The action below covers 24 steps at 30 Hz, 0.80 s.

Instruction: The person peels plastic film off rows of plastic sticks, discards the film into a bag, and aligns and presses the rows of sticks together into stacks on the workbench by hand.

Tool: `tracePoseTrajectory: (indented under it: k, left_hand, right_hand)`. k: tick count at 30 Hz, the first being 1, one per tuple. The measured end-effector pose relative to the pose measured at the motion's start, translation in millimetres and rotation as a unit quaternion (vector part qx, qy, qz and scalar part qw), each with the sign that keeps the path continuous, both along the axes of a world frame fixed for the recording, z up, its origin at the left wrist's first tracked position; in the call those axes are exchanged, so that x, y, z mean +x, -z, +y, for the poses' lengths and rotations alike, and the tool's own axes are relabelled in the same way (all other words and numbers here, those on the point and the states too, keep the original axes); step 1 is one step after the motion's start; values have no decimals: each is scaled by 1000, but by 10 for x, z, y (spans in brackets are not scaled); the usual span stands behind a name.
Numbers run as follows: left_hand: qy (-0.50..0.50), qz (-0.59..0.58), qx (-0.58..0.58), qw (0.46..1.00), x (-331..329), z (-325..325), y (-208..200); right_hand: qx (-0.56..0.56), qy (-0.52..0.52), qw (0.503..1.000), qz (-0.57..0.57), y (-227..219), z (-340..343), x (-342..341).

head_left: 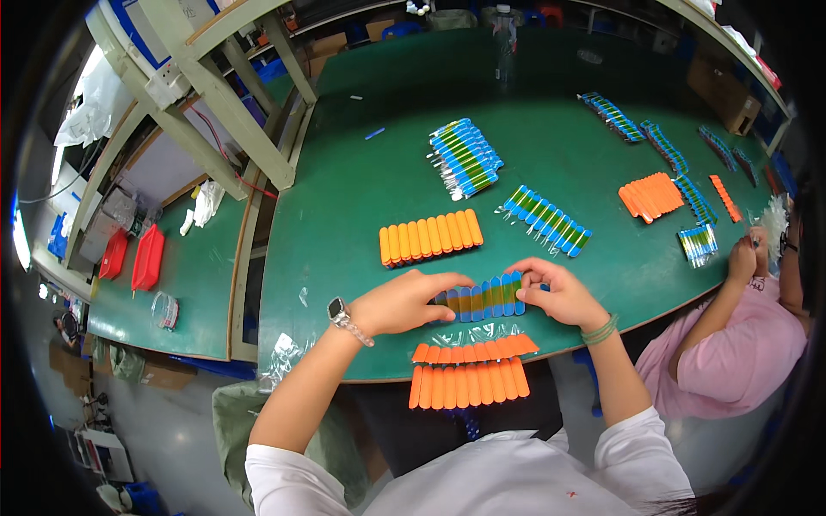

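Note:
A row of blue flat strips with rounded ends and yellow-green middle bands (pixel 483 299) lies side by side near the table's front edge. My left hand (pixel 404 301) is closed around the row's left end, thumb on the far side and fingers on the near side. At the opposite end my right hand (pixel 555 292) pinches the last strip between thumb and bent fingers. Just nearer to me, orange round-ended strips (pixel 469 385) stand in two rows at the table edge. Beyond my hands lies a stacked row of yellow-orange strips (pixel 430 238).
Bundled blue strips (pixel 465 159) and another blue row (pixel 546 221) lie farther back. Orange strips (pixel 651 197) are at the right, near a co-worker in a pink top (pixel 731 353). A bottle (pixel 504 43) stands at the far edge. Left is a shelf frame (pixel 249 112).

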State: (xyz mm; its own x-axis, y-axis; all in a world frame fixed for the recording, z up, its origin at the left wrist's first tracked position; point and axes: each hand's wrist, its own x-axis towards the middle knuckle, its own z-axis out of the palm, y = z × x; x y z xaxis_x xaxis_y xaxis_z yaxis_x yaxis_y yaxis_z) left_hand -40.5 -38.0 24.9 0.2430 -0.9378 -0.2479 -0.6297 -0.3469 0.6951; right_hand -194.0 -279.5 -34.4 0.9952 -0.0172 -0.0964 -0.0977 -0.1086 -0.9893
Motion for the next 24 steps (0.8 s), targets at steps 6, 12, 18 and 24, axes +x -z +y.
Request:
tracePoseTrajectory:
  k: [6, 12, 18, 24]
  left_hand:
    - [2, 76, 7, 997, 101, -7, 127]
    - [-100, 53, -59, 992, 53, 221, 214]
    - [-174, 272, -52, 945, 108, 310, 339]
    - [-95, 90, 14, 991, -11, -66, 151]
  right_hand:
    - [5, -8, 1000, -4, 47, -11, 16]
    - [7, 3, 1000, 7, 20, 9, 18]
    - [-9, -3, 1000, -2, 7, -18, 20]
    - [-52, -6, 998, -34, -50, 29, 171]
